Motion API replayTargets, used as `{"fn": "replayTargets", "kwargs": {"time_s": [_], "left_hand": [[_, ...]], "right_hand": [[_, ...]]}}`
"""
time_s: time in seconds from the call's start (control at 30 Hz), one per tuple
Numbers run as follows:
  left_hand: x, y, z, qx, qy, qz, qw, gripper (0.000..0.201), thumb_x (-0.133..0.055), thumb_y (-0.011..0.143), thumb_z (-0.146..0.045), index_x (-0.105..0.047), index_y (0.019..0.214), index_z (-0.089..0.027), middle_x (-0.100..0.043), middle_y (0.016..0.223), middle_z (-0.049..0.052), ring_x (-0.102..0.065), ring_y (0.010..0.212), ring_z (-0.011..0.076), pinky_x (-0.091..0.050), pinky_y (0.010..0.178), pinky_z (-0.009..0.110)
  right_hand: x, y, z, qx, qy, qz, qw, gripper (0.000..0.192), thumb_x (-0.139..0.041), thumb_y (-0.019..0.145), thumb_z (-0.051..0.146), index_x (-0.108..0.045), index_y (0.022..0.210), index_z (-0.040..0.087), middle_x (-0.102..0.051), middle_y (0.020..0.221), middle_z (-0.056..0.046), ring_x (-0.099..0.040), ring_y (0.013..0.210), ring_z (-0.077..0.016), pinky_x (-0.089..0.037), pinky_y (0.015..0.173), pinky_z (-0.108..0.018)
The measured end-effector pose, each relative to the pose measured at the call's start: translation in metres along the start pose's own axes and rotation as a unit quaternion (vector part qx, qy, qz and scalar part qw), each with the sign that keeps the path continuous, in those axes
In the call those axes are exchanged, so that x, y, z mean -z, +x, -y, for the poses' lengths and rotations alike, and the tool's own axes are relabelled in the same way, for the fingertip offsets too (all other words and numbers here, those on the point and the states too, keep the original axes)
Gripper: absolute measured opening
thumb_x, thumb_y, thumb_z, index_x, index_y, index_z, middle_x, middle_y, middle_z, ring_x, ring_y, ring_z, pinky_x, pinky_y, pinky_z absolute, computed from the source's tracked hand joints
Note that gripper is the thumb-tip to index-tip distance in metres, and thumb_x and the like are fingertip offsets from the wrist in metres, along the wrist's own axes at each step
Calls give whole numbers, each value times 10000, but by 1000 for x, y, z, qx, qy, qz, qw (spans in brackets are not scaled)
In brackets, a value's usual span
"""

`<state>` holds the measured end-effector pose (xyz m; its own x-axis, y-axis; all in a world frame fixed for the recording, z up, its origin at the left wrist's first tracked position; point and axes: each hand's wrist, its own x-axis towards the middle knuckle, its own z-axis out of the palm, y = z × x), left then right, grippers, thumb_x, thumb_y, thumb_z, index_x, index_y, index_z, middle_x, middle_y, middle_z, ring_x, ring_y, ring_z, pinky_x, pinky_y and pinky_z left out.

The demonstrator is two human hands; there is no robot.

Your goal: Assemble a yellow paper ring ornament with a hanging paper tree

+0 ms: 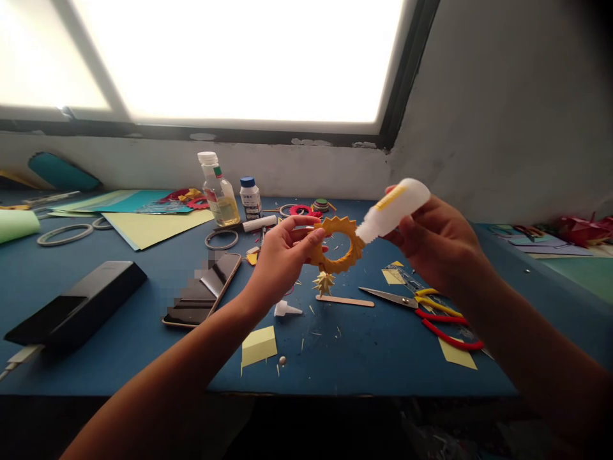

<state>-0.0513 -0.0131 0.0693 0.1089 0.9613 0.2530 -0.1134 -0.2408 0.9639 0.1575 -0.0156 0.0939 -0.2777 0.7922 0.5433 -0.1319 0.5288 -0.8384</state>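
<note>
Two arms reach out from the near edge, and they are ours. We hold our left hand (282, 255) up over the blue table (119, 332), with its fingers closed on the left side of a yellow paper ring (341, 250). Our right hand (438, 239) is wrapped around a white glue bottle (395, 207).

We tilt the bottle so it slants down to the left. Its thin tip touches the right side of the ring, or is just beside it; we cannot tell which. So the ring sits between our two hands, up in the air and near the middle of the table. The left hand holds it; the right hand only gets to it through the bottle.

We see the ring's flat face. It has a big round hole in the middle and little pointy teeth all around the outside, like a sun.

Down on the table, right under the ring, sits a small spiky yellow ball (324, 282) on a flat wooden stick (345, 300). A white cap (286, 310) lies just left of it. Scissors (421, 306) with red and yellow handles lie to the right. A phone (204, 291) and a black box (76, 305) lie to the left. Far back by the wall stand a clear bottle (218, 190) and a small jar (249, 197).
</note>
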Motion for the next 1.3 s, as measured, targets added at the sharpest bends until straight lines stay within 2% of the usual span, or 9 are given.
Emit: {"fn": "replayTargets", "kwargs": {"time_s": [0.07,0.17,0.33,0.43,0.6,0.73,0.83,1.03,1.3], "left_hand": [[0,-2,-4,-6,-2,-6,1000,344,-691,768,-325,-564,1035,-150,-706,942,77,-704,729,186,-597,583,278],[0,-6,-6,-21,-4,-5,1000,322,-682,778,-333,-565,1030,-171,-705,928,57,-710,719,194,-606,549,275],[-3,-13,-8,-57,-1,-11,998,305,-667,794,-353,-573,1025,-178,-698,976,60,-713,748,197,-606,532,247],[-6,-14,-6,-63,0,-23,998,307,-661,799,-357,-576,1039,-184,-689,1018,60,-710,784,195,-600,530,227],[-11,-14,0,-38,-8,-15,999,334,-648,808,-349,-554,1078,-176,-673,1078,83,-692,890,216,-607,580,245],[-13,-13,2,-11,-11,18,1000,351,-660,797,-347,-545,1079,-171,-680,1063,83,-679,936,229,-609,607,264],[-13,-13,1,6,-17,41,999,370,-662,796,-372,-561,1086,-168,-689,1048,83,-674,938,213,-599,634,255],[-13,-16,-2,82,-7,153,985,323,-631,812,-430,-716,888,-128,-726,859,73,-685,787,149,-561,755,251],[-17,-23,-15,80,-33,124,989,230,-609,850,-301,-727,974,-148,-742,880,64,-696,830,162,-555,845,290]], "right_hand": [[2,-13,-3,42,-51,-15,998,307,-671,799,279,-600,1097,294,-659,974,-2,-640,889,-157,-566,787,-290],[2,-32,-9,123,-119,-30,985,345,-679,782,207,-585,1096,316,-670,991,-22,-644,939,-197,-577,768,-325],[-4,-51,-24,265,-132,19,955,454,-668,747,66,-560,1129,287,-704,985,-17,-679,898,-191,-588,816,-364],[-8,-54,-31,234,-102,11,967,400,-658,782,119,-535,1127,278,-705,983,-12,-676,917,-193,-546,904,-424],[-14,-51,-36,75,-57,-29,995,304,-642,813,286,-499,1077,335,-677,1041,-33,-639,1008,-229,-573,799,-391],[-12,-46,-39,13,-62,-72,995,328,-666,775,410,-480,1037,346,-644,1099,-50,-605,1068,-250,-566,799,-393],[-8,-42,-40,4,-59,-96,994,356,-673,758,449,-476,1032,337,-625,1101,-46,-609,1040,-241,-564,792,-382],[-3,-37,-37,17,-66,-102,992,358,-682,747,448,-491,1030,341,-616,1120,-42,-609,1026,-233,-554,798,-369],[0,-38,-29,69,-22,-51,996,282,-660,790,345,-533,1042,337,-675,987,-10,-634,998,-208,-548,803,-353]]}}
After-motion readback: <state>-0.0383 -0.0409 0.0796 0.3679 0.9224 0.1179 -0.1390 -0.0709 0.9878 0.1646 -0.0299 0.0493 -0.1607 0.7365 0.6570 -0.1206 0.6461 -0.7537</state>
